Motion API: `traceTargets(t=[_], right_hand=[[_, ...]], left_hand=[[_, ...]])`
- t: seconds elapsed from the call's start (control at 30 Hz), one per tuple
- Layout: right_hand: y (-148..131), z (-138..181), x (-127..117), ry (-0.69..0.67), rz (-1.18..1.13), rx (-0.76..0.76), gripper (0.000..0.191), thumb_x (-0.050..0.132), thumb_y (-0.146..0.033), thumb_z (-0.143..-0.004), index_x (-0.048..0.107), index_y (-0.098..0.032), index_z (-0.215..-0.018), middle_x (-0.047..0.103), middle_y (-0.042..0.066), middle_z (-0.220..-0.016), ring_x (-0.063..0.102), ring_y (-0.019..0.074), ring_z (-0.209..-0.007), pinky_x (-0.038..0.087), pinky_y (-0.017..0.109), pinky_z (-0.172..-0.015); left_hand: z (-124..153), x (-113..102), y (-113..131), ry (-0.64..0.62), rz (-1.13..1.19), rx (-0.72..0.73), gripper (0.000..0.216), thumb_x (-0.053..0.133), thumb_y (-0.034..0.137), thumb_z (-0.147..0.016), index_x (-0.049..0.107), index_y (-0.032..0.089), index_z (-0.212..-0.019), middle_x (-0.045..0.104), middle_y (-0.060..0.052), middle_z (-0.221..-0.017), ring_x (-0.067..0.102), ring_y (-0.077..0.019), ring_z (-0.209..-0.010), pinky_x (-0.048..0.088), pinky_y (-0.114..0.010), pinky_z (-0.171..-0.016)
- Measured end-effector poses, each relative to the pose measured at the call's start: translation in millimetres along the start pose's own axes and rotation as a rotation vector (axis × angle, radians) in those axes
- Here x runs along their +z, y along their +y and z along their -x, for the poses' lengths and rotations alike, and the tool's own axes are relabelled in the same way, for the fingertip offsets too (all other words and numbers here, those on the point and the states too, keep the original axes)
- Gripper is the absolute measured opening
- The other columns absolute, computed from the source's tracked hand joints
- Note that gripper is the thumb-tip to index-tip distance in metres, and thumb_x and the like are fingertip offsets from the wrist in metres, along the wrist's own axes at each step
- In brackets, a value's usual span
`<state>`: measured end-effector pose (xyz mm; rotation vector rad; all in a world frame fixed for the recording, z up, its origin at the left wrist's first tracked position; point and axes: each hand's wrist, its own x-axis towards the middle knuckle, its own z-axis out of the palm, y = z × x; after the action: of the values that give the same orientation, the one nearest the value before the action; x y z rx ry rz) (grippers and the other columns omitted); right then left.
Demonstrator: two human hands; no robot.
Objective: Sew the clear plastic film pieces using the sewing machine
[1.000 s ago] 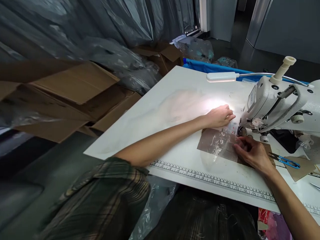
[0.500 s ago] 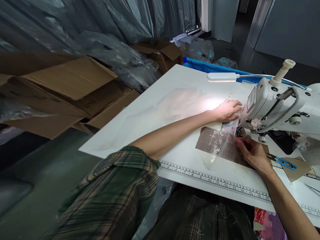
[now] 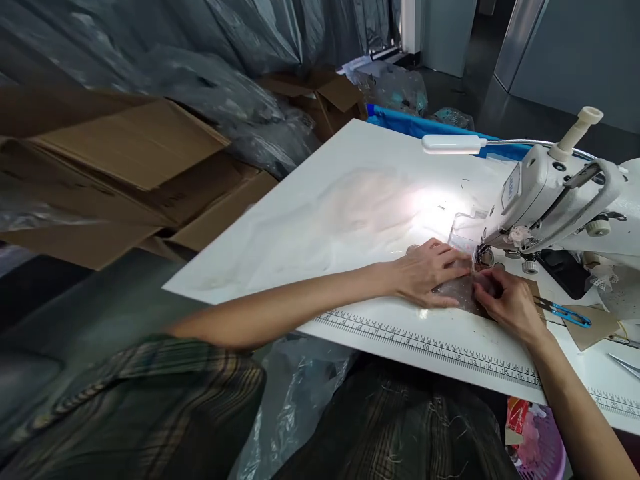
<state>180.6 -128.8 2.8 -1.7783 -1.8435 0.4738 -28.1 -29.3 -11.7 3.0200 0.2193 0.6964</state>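
Note:
A clear plastic sheet (image 3: 465,231) lies on the white table at the sewing machine (image 3: 530,193), part of it behind the presser foot (image 3: 483,257). My left hand (image 3: 431,272) rests flat on the near part of the sheet, fingers stretched toward the needle area. It hides much of the plastic and the brown plate under it. Just in front of the foot, my right hand (image 3: 513,303) pinches the sheet's edge between thumb and fingers. Blue thread snips (image 3: 565,312) lie to the right of that hand.
A white lamp (image 3: 453,144) lights the table beyond my left hand. A printed ruler (image 3: 425,343) runs along the near edge. A dark phone (image 3: 565,273), a brown card (image 3: 590,327) and tweezers (image 3: 625,365) lie at right. Open cardboard boxes (image 3: 135,143) stand left.
My left hand has come back toward me, from beside the machine head onto the near part of the sheet. More plastic shows behind the foot. My right hand stays at the sheet's edge.

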Motion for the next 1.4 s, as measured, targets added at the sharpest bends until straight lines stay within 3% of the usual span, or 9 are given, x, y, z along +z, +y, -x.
traceTargets(t=[0.1, 0.17, 0.33, 0.4, 0.57, 0.77, 0.93, 1.17, 1.4], right_hand=[[-0.6, 2.5, 2.6, 0.04, -0.017, -0.002, 0.025, 0.056, -0.04, -0.083, 0.069, -0.02, -0.089, 0.064, 0.002, -0.066, 0.054, 0.015, -0.056, 0.043, 0.028, -0.055], [-1.8, 5.2, 2.8, 0.065, -0.025, -0.029, 0.025, 0.054, -0.039, -0.085, 0.069, -0.02, -0.091, 0.065, 0.003, -0.069, 0.055, 0.0149, -0.057, 0.045, 0.029, -0.056], [-6.1, 11.3, 4.4, 0.109, 0.083, -0.073, 0.026, 0.051, -0.034, -0.089, 0.071, -0.019, -0.098, 0.069, 0.006, -0.081, 0.061, 0.0175, -0.066, 0.048, 0.03, -0.062], [-8.6, 12.0, 6.5, 0.102, 0.165, -0.079, 0.029, 0.049, -0.035, -0.091, 0.071, -0.02, -0.1, 0.07, 0.008, -0.086, 0.063, 0.0193, -0.069, 0.047, 0.031, -0.062], [-19.8, 7.8, 9.0, 0.008, 0.324, -0.099, 0.031, 0.043, -0.033, -0.092, 0.071, -0.019, -0.095, 0.07, 0.01, -0.093, 0.061, 0.0186, -0.066, 0.037, 0.027, -0.053], [-17.7, -2.9, -15.7, -0.215, 0.028, -0.041, 0.032, 0.049, -0.043, -0.089, 0.071, -0.02, -0.096, 0.068, 0.004, -0.072, 0.058, 0.0163, -0.059, 0.041, 0.027, -0.056], [3.6, -10.1, -26.6, -0.143, 0.014, 0.101, 0.039, 0.048, -0.045, -0.088, 0.073, -0.018, -0.1, 0.065, 0.003, -0.063, 0.054, 0.0162, -0.052, 0.042, 0.03, -0.054], [14.1, -8.9, -8.0, -0.13, 0.035, -0.205, 0.04, 0.043, -0.035, -0.093, 0.072, -0.025, -0.118, 0.07, 0.009, -0.103, 0.065, 0.0195, -0.08, 0.051, 0.032, -0.069], [22.2, -7.0, -2.0, -0.133, 0.217, -0.261, 0.041, 0.046, -0.029, -0.092, 0.07, -0.026, -0.125, 0.066, 0.011, -0.106, 0.063, 0.0198, -0.082, 0.053, 0.033, -0.068]], left_hand=[[-6.2, 2.8, -9.5, -0.053, -0.025, 0.001, 0.058, 0.053, 0.065, -0.089, 0.059, 0.017, -0.121, 0.059, -0.018, -0.13, 0.06, -0.0284, -0.103, 0.047, -0.043, -0.085], [-9.2, 4.8, -14.0, 0.024, -0.02, 0.001, 0.054, 0.051, 0.064, -0.091, 0.061, 0.017, -0.115, 0.062, -0.016, -0.125, 0.062, -0.0255, -0.097, 0.047, -0.04, -0.082], [-9.2, -0.3, -9.1, 0.27, -0.154, -0.027, 0.024, 0.043, 0.029, -0.102, 0.063, 0.015, -0.1, 0.07, -0.01, -0.103, 0.064, -0.0179, -0.087, 0.047, -0.033, -0.074], [-9.2, -5.6, -5.8, 0.238, -0.19, 0.007, 0.02, 0.044, 0.021, -0.101, 0.063, 0.017, -0.102, 0.071, -0.009, -0.106, 0.064, -0.0176, -0.092, 0.048, -0.035, -0.078], [-14.2, -4.5, -5.0, 0.119, -0.146, 0.129, 0.024, 0.042, 0.022, -0.102, 0.062, 0.02, -0.114, 0.069, -0.009, -0.118, 0.063, -0.0183, -0.108, 0.049, -0.038, -0.089], [-13.9, 13.1, -7.2, 0.023, -0.044, 0.068, 0.025, 0.046, 0.026, -0.101, 0.069, 0.017, -0.098, 0.074, -0.007, -0.096, 0.065, -0.016, -0.08, 0.049, -0.031, -0.073], [-7.0, 10.4, -6.0, 0.043, -0.014, 0.092, 0.024, 0.051, 0.022, -0.099, 0.07, 0.02, -0.086, 0.074, -0.004, -0.099, 0.064, -0.0136, -0.079, 0.049, -0.03, -0.074], [-8.6, 1.4, -4.3, 0.106, -0.033, 0.087, 0.025, 0.048, 0.018, -0.1, 0.071, 0.02, -0.091, 0.074, -0.005, -0.104, 0.066, -0.013, -0.085, 0.05, -0.031, -0.078], [-9.5, 9.0, -8.1, 0.073, 0.066, 0.075, 0.024, 0.048, 0.019, -0.1, 0.071, 0.023, -0.092, 0.075, -0.002, -0.101, 0.067, -0.0116, -0.086, 0.052, -0.032, -0.083]])
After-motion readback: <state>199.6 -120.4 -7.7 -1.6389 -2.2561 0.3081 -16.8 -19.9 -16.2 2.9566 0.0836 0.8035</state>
